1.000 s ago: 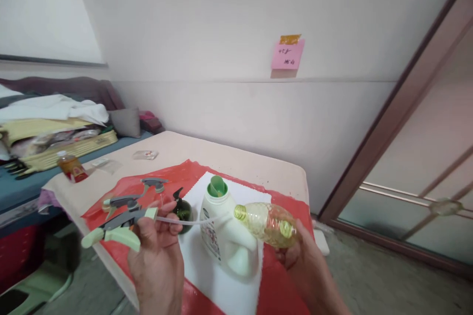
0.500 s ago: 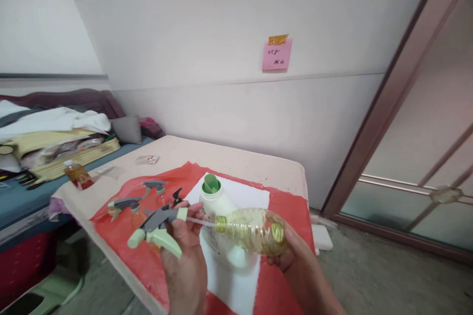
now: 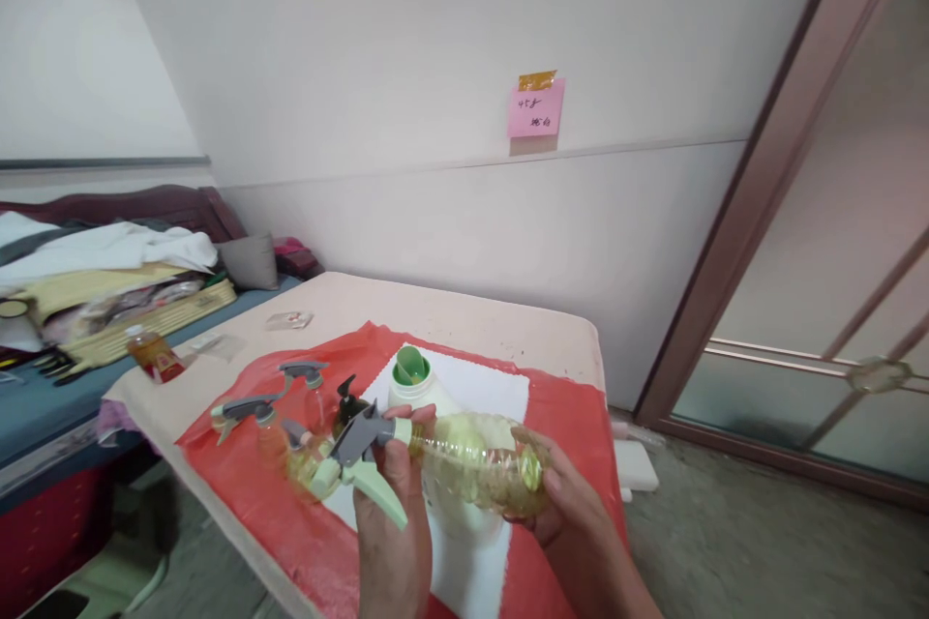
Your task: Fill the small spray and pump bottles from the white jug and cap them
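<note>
My left hand (image 3: 398, 493) is closed around the collar of a grey and pale green trigger spray head (image 3: 363, 450). In my right hand (image 3: 562, 503) lies the base of a clear yellow-tinted ribbed bottle (image 3: 471, 459), held nearly level. The spray head's collar meets the bottle's neck, and the dip tube is inside the bottle; whether the threads have caught, I cannot tell. Behind the bottle stands a white jug (image 3: 412, 395) with an open green mouth, partly hidden by my hands and the bottle.
Several spray bottles (image 3: 270, 435) and a dark pump bottle (image 3: 348, 401) stand left on the red sheet (image 3: 254, 503). White paper (image 3: 500, 397) lies under the jug. An amber bottle (image 3: 154, 356) rests at the table's left edge. A pink note (image 3: 535, 108) hangs on the wall.
My left hand has moved right with the spray head, pushing the dip tube fully into the bottle until collar and neck meet. The bottle has shifted slightly left in my right hand.
</note>
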Motion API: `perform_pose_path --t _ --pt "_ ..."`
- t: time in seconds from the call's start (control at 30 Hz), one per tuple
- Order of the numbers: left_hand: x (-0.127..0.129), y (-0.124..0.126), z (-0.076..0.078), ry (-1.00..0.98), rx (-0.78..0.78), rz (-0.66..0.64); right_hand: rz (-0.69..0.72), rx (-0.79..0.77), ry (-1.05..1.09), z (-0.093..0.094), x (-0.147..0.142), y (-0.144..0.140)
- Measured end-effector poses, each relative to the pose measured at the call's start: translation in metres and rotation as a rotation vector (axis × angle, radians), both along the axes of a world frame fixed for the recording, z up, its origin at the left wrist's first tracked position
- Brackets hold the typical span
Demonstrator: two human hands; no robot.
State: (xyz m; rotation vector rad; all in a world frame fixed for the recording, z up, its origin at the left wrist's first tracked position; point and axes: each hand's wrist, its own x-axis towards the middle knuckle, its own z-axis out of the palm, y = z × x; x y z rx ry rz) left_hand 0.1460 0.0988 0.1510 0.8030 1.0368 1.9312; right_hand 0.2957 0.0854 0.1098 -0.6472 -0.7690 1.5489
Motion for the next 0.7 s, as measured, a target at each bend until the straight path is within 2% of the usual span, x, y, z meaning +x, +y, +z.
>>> perform_pose_path --t 0.13,0.43,0.6,0.7 --pt "-0.001 0.001 -0.002 -0.04 -0.008 -0.032 0.0 -0.01 0.002 0.001 -0.002 0.0" --pt "-0.008 0.001 -0.008 0.137 -0.037 -0.019 -0.02 -0.018 0.039 0.003 -0.007 -0.003" --pt "-0.005 -0.002 0.002 -0.058 0.024 -0.105 -0.003 0.017 0.079 0.005 -0.011 -0.008" --pt "-0.008 -0.003 0.004 -0.109 0.083 -0.101 0.055 0.028 0.093 -0.001 -0.014 -0.009"
